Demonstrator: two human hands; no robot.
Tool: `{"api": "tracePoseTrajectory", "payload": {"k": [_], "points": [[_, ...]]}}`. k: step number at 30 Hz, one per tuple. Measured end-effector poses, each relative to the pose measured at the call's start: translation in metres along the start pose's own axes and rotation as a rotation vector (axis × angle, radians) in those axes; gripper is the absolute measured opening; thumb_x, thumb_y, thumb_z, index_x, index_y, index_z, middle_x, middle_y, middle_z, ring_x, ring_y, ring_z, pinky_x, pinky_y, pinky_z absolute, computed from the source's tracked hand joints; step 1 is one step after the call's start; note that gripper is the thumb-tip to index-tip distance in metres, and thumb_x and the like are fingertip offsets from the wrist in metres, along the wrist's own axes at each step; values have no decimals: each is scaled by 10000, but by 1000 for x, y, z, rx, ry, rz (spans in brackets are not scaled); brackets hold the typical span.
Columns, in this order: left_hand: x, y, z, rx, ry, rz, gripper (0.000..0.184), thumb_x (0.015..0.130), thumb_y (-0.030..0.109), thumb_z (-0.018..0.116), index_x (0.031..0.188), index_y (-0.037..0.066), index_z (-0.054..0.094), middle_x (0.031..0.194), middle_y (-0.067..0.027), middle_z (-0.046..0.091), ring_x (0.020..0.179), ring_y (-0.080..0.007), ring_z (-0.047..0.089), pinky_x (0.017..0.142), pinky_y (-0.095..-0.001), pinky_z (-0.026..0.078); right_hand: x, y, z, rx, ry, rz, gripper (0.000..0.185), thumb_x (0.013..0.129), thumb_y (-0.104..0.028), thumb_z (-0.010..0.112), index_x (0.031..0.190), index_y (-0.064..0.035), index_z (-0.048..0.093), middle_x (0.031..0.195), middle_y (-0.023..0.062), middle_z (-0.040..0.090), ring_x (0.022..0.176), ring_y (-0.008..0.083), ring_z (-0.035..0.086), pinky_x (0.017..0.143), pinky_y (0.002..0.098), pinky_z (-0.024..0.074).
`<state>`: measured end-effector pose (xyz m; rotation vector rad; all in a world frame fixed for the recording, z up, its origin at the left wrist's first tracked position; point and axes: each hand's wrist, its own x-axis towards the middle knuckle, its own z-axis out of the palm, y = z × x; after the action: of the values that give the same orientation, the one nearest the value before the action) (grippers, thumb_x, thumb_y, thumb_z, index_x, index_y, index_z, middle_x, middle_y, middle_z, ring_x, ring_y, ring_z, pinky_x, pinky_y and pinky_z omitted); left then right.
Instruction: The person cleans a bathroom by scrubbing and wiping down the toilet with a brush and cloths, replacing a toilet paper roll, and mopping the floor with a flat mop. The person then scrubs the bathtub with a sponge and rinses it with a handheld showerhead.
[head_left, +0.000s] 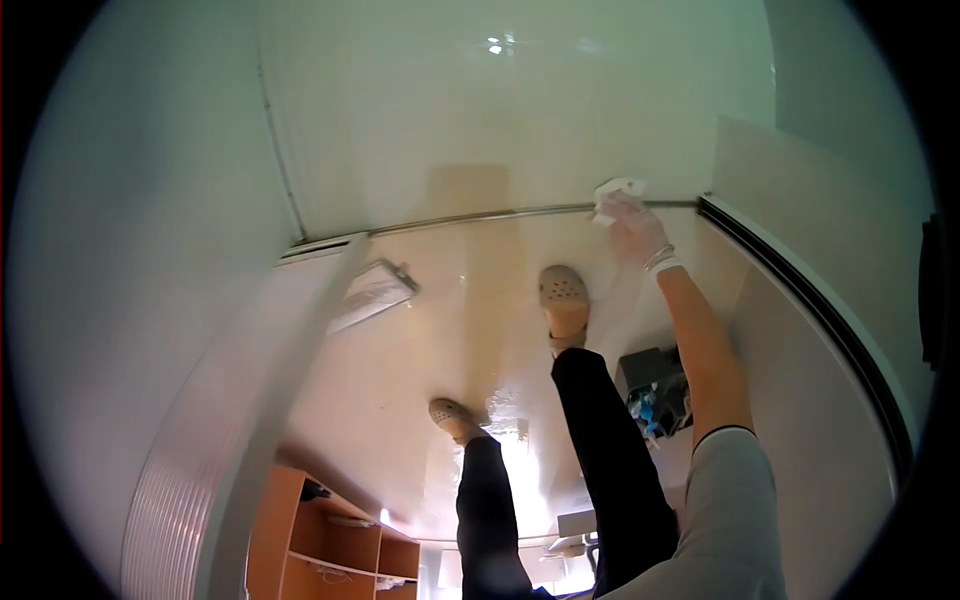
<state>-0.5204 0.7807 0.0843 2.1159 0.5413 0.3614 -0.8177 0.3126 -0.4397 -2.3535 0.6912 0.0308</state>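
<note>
My right hand (637, 228), in a thin translucent glove, reaches out at the upper right with its fingers closed on a white cloth (620, 187). The cloth lies against a thin metal strip (520, 212) that runs along the line between the glossy floor and the pale green surface beyond. Part of the cloth sticks out past my fingertips. My left hand is out of view.
My feet in beige clogs (563, 290) stand on the shiny floor (430, 300). A clear-looking flat panel or tray (372, 292) lies at left. A dark bin (650, 385) with blue and white items is beside my right leg. Wooden shelves (330, 540) stand at lower left.
</note>
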Motion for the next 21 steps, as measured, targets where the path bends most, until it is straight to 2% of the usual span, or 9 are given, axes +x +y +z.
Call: {"api": "tracePoseTrajectory", "payload": {"k": [2,5,7,9,11,14,16,18,21], "points": [[-11,-24,17,-32,-77,-43,191,800,226,520,824,47,584,666,-47,541,632,-180,540,598,-301,423,-35,51,-9,-91,79,58,259,784,-29,542,1010,-124,627,1129,85,617,1113,269,550,940,372,461],[-26,-53,36,-87,-172,-97,186,796,224,521,817,50,582,666,-47,541,634,-181,541,603,-302,424,-62,105,-11,-279,358,408,206,805,-43,528,982,-107,611,1073,93,624,1079,276,564,891,388,476],[-34,-68,44,-121,-225,-124,182,793,223,523,812,51,581,666,-47,541,635,-182,541,606,-303,424,-41,77,-12,-612,2,834,148,817,-82,525,943,-101,599,1010,96,619,1019,295,579,831,403,482],[-37,-76,47,-158,-270,-138,178,791,221,524,808,53,580,665,-47,540,636,-182,542,609,-303,425,-23,48,16,-705,112,809,142,812,-110,529,935,-101,599,964,85,614,947,306,589,790,407,482],[-37,-77,45,-188,-308,-128,175,788,220,525,803,55,578,665,-47,540,637,-183,542,612,-304,426,2,-1,71,-593,474,1056,178,815,-157,532,966,-111,614,1014,113,601,988,305,570,832,424,457],[-26,-70,35,-226,-357,-100,169,784,218,526,796,57,577,665,-46,540,639,-184,543,616,-305,427,6,-74,86,-548,131,701,262,834,-179,504,1050,-52,582,1120,145,554,1095,292,501,942,432,377],[-18,-60,20,-256,-368,-59,165,781,217,527,791,59,575,665,-46,540,641,-185,544,619,-305,427,18,-98,147,-259,375,667,328,844,-179,484,1120,-11,538,1190,152,516,1163,309,446,1004,433,326],[-6,-47,0,-272,-374,-13,162,779,216,528,787,61,574,664,-46,540,642,-186,544,622,-306,428,14,-155,176,-146,317,582,392,870,-144,446,1238,-12,462,1301,157,448,1257,315,375,1058,409,296],[15,-17,-43,-299,-381,83,157,775,214,530,780,64,572,664,-46,540,644,-187,545,627,-307,429,-41,-239,236,-467,-4,407,466,892,-129,421,1344,-28,373,1412,142,366,1323,312,321,1093,404,269]]}}
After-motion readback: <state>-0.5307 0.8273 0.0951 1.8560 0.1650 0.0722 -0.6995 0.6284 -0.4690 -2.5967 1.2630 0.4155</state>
